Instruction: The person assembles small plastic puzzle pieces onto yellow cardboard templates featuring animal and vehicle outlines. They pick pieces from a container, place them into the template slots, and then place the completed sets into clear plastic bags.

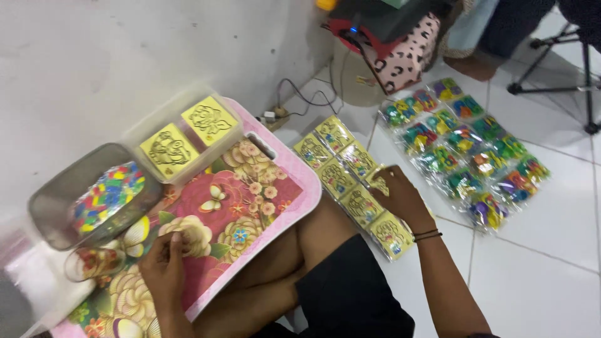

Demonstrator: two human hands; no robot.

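The right hand (400,195) reaches out to a sheet of wrapped yellow cards (350,181) lying on the white tiled floor (538,275), just beside the person's bent knee. Its fingers rest on one card near the middle of the sheet; whether they pinch it or only press on it cannot be made out, since the hand covers that card. The cards are square, yellow, with dark line drawings, set two abreast under shiny film; the drawings are too small to read.

The left hand (164,260) lies on the flowered pink tray (250,206) that serves as worktop across the lap, fingers curled around something small that cannot be seen clearly.

At the tray's far corner a clear plastic box (181,134) holds two more yellow cards. To its left a grey bin (75,197) holds small many-coloured pieces, and a small glass cup (94,263) stands near it, partly blurred.

Farther right on the floor lies a sheet of packets of coloured pieces (466,150), glare hiding the detail.
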